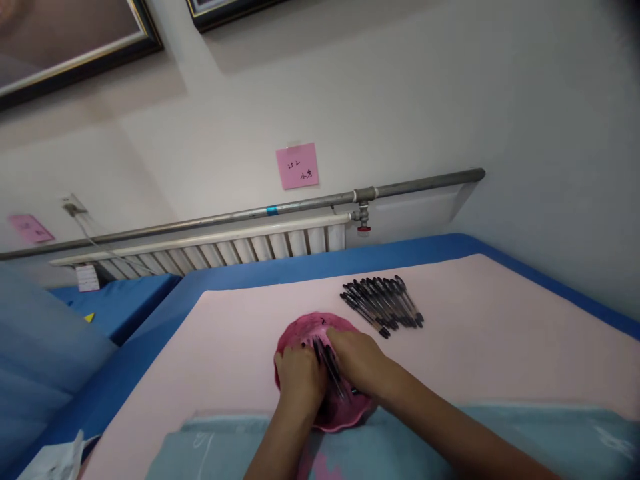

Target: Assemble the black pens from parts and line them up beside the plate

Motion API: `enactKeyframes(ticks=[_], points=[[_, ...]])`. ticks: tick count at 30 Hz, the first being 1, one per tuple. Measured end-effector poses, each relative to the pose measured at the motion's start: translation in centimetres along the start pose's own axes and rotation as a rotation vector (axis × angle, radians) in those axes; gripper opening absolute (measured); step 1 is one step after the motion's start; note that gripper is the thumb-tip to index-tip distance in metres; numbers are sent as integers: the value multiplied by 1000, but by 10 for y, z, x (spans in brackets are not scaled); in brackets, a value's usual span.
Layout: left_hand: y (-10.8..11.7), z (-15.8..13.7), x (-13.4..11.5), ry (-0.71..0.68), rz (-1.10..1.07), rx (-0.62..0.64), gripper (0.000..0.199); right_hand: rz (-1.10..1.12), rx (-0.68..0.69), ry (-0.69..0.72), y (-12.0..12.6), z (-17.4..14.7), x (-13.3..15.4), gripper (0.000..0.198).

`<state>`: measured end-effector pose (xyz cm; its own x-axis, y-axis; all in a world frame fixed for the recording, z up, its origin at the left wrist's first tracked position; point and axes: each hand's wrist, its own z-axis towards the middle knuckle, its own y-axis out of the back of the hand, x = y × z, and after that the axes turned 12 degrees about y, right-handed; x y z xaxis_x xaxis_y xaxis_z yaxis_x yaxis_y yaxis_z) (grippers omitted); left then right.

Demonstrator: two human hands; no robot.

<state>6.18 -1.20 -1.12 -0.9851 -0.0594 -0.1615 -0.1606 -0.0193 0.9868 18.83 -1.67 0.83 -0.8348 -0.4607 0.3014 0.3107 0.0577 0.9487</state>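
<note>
A round pink bowl [293,328] with a wavy rim stands at the near edge of the pale pink sheet. My left hand [300,373] reaches over its left side, fingers curled inward. From the right, my right hand [356,357] dips into the bowl with its fingers bent, their tips mostly hidden. Between the two hands several dark pens [331,365] slant inside the bowl, right against the fingers; I cannot make out which hand grips them. Beyond the bowl, to the right, a row of several black-capped clear pens [383,301] lies side by side on the sheet.
The pale pink sheet [500,333] covers a blue table [320,262]. A grey-blue cloth [210,443] lies along the near side. Behind are a white radiator [260,248], a metal pipe [215,222] with a red-handled valve [364,231], and a pink note [297,166] on the wall.
</note>
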Motion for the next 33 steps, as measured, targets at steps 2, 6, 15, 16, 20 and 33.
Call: enactKeyframes(ticks=[2, 6, 15, 16, 20, 33], points=[[0, 0, 0, -6, 31, -7, 28, 17, -20, -6, -3, 1, -4, 22], [-3, 0, 0, -21, -32, -90, 27, 55, -48, -17, -5, 2, -10, 22], [6, -1, 6, 28, -147, -5, 22, 176, -151, 10, -4, 4, -13, 22], [6, 0, 10, 44, -219, -4, 19, 190, -163, 16, -4, 4, -13, 21], [9, 8, 29, 155, -801, 80, 11, 249, -211, 53, 3, 3, -12, 20], [24, 16, 42, 340, -1903, 325, 31, 477, -192, 263, 1, -2, 0, 19]])
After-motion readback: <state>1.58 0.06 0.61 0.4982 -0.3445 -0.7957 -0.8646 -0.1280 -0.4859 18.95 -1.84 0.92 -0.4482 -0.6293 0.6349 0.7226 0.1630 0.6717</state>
